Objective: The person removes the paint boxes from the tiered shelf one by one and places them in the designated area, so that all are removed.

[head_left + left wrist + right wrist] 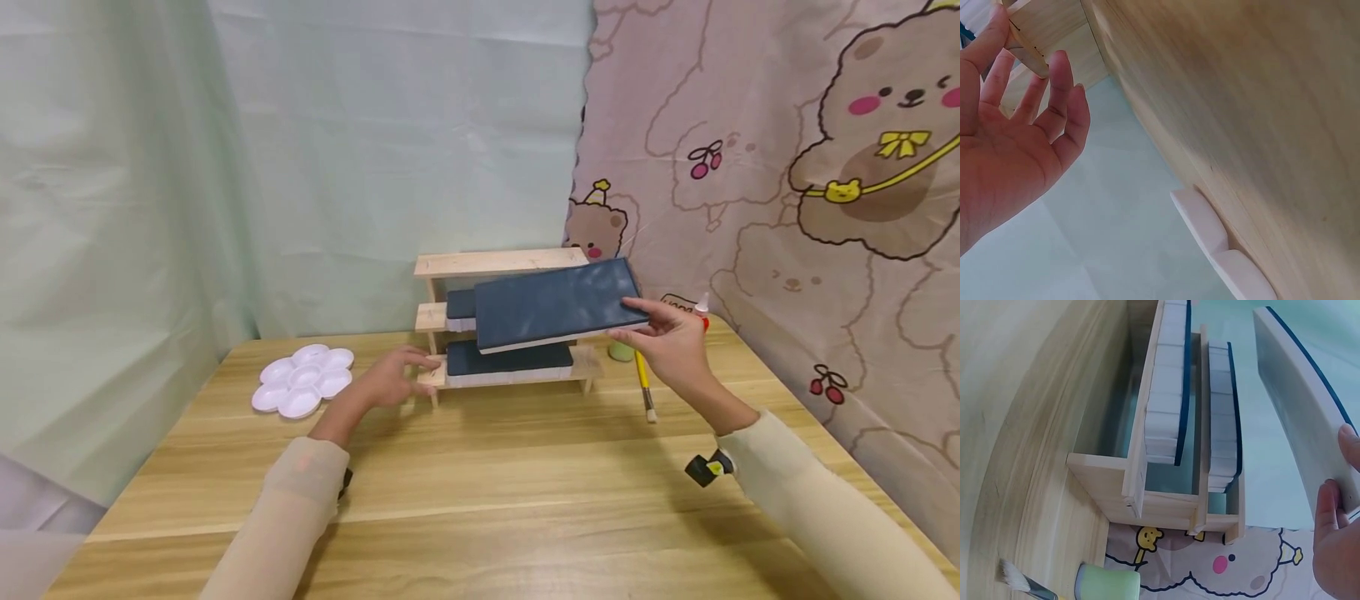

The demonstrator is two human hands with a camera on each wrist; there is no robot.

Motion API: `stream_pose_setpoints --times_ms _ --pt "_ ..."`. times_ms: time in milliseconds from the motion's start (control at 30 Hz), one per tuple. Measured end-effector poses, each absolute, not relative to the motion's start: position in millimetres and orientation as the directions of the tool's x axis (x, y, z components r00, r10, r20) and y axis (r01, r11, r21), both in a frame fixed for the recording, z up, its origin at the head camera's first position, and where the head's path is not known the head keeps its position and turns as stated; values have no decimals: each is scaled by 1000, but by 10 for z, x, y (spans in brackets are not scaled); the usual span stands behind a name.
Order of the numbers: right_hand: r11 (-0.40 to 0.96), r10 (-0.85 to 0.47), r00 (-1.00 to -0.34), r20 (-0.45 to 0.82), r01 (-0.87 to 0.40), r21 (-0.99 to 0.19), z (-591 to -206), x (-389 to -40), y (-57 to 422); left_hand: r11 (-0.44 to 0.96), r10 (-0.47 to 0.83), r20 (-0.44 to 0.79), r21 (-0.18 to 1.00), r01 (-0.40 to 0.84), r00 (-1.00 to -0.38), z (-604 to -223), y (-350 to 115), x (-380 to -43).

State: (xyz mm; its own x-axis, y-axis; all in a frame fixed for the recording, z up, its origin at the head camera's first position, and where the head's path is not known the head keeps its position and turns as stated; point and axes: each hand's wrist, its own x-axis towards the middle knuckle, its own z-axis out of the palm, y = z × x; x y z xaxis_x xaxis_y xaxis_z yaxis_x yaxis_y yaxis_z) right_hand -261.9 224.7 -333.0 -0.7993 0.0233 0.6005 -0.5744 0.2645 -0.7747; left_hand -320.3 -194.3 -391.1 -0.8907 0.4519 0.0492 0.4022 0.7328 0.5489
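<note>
My right hand (678, 346) pinches the right end of a flat, dark blue-topped panel (555, 304) with a pale underside, thumb below and fingers above. Slightly tilted, it hangs in front of a three-tier wooden stand (498, 265). In the right wrist view the panel (1300, 406) is apart from the tiers. A white block with a dark blue top (510, 357) lies on the lowest tier, and a similar block (461, 310) on the middle one is partly hidden. At the stand's left end, my left hand (1016, 144) grips a tier's board (1025, 55) between thumb and fingers.
A white flower-shaped palette (303, 377) lies left of the stand. Right of it are a yellow-handled brush (643, 379), a green cup (621, 351) and a small bottle with a red part (702, 310). Curtains (405, 150) hang behind the wooden table (480, 500).
</note>
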Motion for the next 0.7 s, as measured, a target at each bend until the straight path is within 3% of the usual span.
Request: stream_pose_setpoints --times_ms 700 --pt "287 1 -798 603 -577 -764 -3387 -2364 2333 731 448 44 558 394 -893 -3887 -1912 -3193"
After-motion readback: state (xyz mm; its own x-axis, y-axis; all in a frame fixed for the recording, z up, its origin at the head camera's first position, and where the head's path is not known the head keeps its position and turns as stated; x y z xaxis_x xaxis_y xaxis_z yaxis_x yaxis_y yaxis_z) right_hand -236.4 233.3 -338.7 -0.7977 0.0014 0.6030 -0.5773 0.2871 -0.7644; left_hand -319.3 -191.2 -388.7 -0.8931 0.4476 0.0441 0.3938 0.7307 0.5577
